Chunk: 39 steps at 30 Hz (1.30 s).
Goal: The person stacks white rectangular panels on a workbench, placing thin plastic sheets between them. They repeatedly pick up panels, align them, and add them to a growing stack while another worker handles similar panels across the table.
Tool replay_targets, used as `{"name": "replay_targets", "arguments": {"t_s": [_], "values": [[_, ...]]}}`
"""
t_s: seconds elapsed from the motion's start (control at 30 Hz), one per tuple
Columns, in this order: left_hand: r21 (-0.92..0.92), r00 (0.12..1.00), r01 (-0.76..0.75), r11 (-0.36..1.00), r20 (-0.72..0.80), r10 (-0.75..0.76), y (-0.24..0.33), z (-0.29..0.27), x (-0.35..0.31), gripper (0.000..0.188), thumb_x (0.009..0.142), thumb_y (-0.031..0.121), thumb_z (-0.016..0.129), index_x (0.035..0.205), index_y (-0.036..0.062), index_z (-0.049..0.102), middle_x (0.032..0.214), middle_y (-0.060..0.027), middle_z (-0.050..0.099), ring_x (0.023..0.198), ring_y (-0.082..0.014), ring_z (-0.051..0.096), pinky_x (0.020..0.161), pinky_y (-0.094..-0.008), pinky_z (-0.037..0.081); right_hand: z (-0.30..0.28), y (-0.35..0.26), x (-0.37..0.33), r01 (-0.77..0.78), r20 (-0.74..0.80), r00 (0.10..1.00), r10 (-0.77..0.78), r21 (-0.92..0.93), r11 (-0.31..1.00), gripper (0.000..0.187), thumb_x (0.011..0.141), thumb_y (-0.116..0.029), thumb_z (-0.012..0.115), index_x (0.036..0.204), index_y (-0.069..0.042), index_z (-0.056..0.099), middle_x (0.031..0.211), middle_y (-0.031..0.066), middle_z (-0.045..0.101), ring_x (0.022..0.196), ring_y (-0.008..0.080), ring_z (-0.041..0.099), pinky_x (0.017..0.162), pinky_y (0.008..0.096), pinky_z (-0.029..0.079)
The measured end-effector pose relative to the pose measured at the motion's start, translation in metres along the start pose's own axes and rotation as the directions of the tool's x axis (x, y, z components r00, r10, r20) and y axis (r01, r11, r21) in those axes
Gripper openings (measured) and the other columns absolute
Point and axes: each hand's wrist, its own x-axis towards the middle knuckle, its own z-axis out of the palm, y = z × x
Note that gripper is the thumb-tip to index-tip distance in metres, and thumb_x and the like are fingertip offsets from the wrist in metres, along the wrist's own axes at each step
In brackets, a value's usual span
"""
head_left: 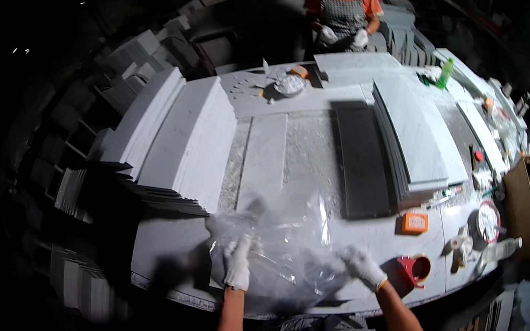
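Note:
Near the front edge of the work table (pixel 380 297), a crumpled clear plastic sheet (pixel 288 248) is spread between my hands; whether it is a bag I cannot tell. My left hand (pixel 240 261), in a white knit glove, is closed on its left side. At the sheet's right edge, my right hand (pixel 362 266) pinches the plastic, gloved in the same way. Beneath and beyond the film lies a long pale slab (pixel 266 145). The film partly covers that slab's near end.
Tall stacks of grey slabs (pixel 191 128) stand left; another stack (pixel 409 128) stands right beside a dark slab (pixel 362 160). An orange box (pixel 416 223), red tape dispenser (pixel 415 271), clear bottle (pixel 497 253) and cardboard box (pixel 527 206) lie right. Another person (pixel 345 10) sits across the table.

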Motion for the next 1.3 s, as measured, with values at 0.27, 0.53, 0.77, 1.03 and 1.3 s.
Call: {"name": "replay_targets", "arguments": {"t_s": [0.27,0.53,0.77,1.03,1.3], "values": [[-0.309,0.913,-0.184,0.933,-0.404,0.047,0.013,-0.095,0.028,0.033,0.098,0.037,0.057,0.119,0.011,0.055,0.101,-0.0027,0.057,0.091,-0.0182,0.054,0.086,-0.0417,0.049,-0.059,-0.047,0.005,0.288,-0.573,0.819,0.035,0.462,0.839,0.021,0.098,-0.025,0.054,0.109,-0.007,0.057,0.1,0.0048,0.053,0.081,0.0125,0.054,0.068,0.0268,0.053],[-0.28,0.835,-0.42,0.863,-0.491,0.247,0.016,-0.145,0.033,0.039,0.098,0.041,0.058,0.12,0.0089,0.052,0.112,-0.0054,0.051,0.103,-0.0197,0.048,0.098,-0.0398,0.041,-0.098,-0.017,0.03,0.646,-0.726,0.685,-0.056,0.57,0.507,0.022,0.101,-0.02,0.052,0.117,-0.006,0.058,0.103,0.0051,0.063,0.084,0.0127,0.063,0.068,0.0229,0.054],[-0.233,0.866,-0.361,0.903,-0.444,0.231,0.029,-0.114,0.022,0.048,0.096,0.043,0.06,0.122,0.003,0.053,0.115,-0.0109,0.053,0.101,-0.0212,0.054,0.092,-0.0388,0.048,-0.1,0.001,0.041,0.548,-0.744,0.664,0.074,0.551,0.629,0.035,0.101,-0.028,0.054,0.126,-0.003,0.055,0.114,0.0057,0.062,0.096,0.0132,0.06,0.081,0.0255,0.05],[-0.303,0.967,-0.183,0.935,-0.227,0.115,0.059,-0.027,0.004,0.027,0.095,0.011,0.062,0.12,0.003,0.058,0.105,-0.0073,0.066,0.094,-0.0213,0.067,0.077,-0.0362,0.06,-0.087,-0.016,0.034,0.601,-0.814,0.579,-0.045,0.389,0.698,0.036,0.094,-0.026,0.064,0.123,-0.007,0.053,0.105,0.002,0.057,0.09,0.0125,0.057,0.074,0.0258,0.05],[-0.157,0.966,-0.231,0.96,-0.154,0.207,0.031,-0.02,0.018,0.012,0.089,0.008,0.069,0.1,0.0065,0.064,0.092,-0.0028,0.067,0.081,-0.0112,0.064,0.072,-0.0292,0.056,-0.08,-0.01,0.037,0.587,-0.756,0.618,-0.213,0.264,0.765,0.023,0.093,-0.021,0.068,0.11,-0.009,0.057,0.096,0.0019,0.06,0.086,0.012,0.058,0.077,0.0263,0.049]]}}
